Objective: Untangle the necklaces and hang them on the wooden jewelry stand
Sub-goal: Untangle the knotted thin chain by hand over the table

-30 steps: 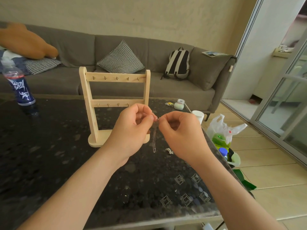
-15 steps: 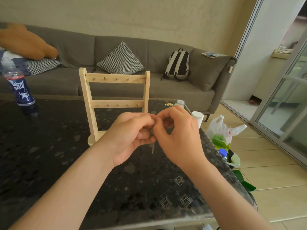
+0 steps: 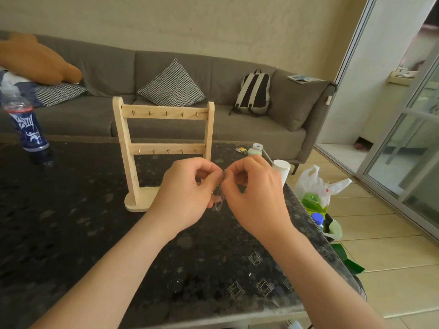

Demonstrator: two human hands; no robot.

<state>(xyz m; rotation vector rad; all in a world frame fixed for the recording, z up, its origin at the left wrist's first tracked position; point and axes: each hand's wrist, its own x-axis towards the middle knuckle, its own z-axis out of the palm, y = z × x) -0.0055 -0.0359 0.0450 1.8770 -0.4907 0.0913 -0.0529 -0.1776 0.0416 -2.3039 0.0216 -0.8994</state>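
Together, the left hand (image 3: 187, 191) and right hand (image 3: 254, 195) pinch a thin necklace (image 3: 219, 198) between curled fingertips, its chain dangling between them above the dark desk (image 3: 71, 222), near the wooden jewelry stand (image 3: 164, 129).

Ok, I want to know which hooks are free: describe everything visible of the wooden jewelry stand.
The wooden jewelry stand is pale wood: two uprights joined by two crossbars, five small metal hooks on each, on a rounded flat base. It stands upright on the dark table. All hooks are bare. The left hand, in front, hides part of the base.
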